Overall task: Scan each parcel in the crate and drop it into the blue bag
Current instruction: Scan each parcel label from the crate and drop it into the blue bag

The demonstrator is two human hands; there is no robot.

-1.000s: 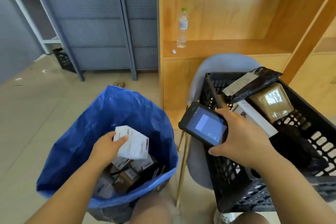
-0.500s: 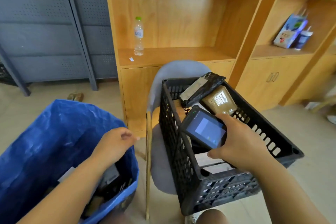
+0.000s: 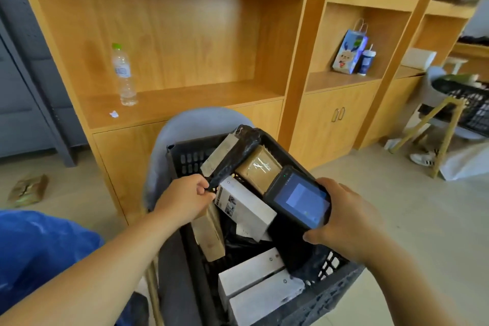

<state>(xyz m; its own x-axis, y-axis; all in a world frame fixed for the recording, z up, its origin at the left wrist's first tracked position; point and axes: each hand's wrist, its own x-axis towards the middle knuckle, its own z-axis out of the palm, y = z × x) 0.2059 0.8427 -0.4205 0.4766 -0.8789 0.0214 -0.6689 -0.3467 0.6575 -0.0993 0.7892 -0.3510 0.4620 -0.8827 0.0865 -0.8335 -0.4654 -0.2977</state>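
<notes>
Nearest you, the blue plastic bag now shows only at the lower left edge. A second ago your left hand was over it, letting a white parcel go. That parcel is delivered, and your head has turned right to the black slatted plastic crate.

Two white cardboard boxes lie at the crate's near end, untouched. Above them your left hand has come across, and its fingers are pinched together on the lower corner of the black plastic mailer parcel, which leans on the far rim. The parcel is still in the crate, though motion blur makes it hard to tell how firm the pinch is.

Your right hand still wraps the black handheld scanner, fingers curled round its body and its screen lit, over the crate's right side. It sits just beside a brown taped box.

So the next cycle has begun: lift the mailer, bring its pale label under the scanner, then carry it left to the bag. Several parcels remain.

Beyond, the crate rests on a grey chair, and a clear water bottle stands on the wooden shelf.
</notes>
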